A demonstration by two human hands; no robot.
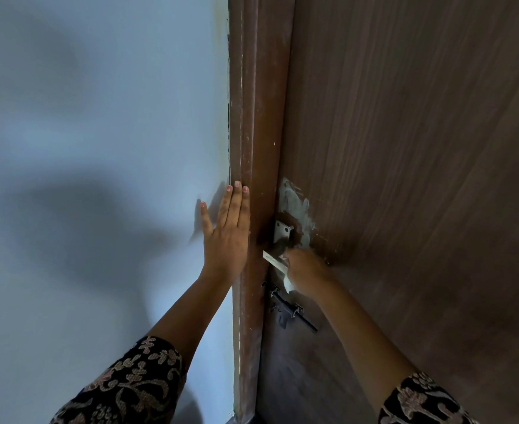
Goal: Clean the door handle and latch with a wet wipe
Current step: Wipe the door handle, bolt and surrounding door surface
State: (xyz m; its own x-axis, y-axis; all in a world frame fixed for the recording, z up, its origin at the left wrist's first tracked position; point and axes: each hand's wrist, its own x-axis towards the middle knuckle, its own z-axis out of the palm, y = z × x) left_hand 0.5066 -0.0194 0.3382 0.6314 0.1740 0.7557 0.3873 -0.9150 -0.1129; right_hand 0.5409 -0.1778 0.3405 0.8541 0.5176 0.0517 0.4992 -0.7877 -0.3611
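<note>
A white wet wipe (278,264) is gripped in the right hand (305,267) around the metal door handle (283,238) on the brown wooden door (405,148); the left hand (226,237), flat and empty, is braced on the frame (249,117). The dark sliding latch (292,310) below is best wiped next, firmly.

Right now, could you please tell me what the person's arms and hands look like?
Both hands, left hand and right hand, are bare, without gloves. The left fingers have pink-painted nails. Each forearm ends in a black sleeve with a beige floral pattern.

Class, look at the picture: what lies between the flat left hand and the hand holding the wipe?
In the head view, the brown door frame runs between the left hand and the right hand.
</note>
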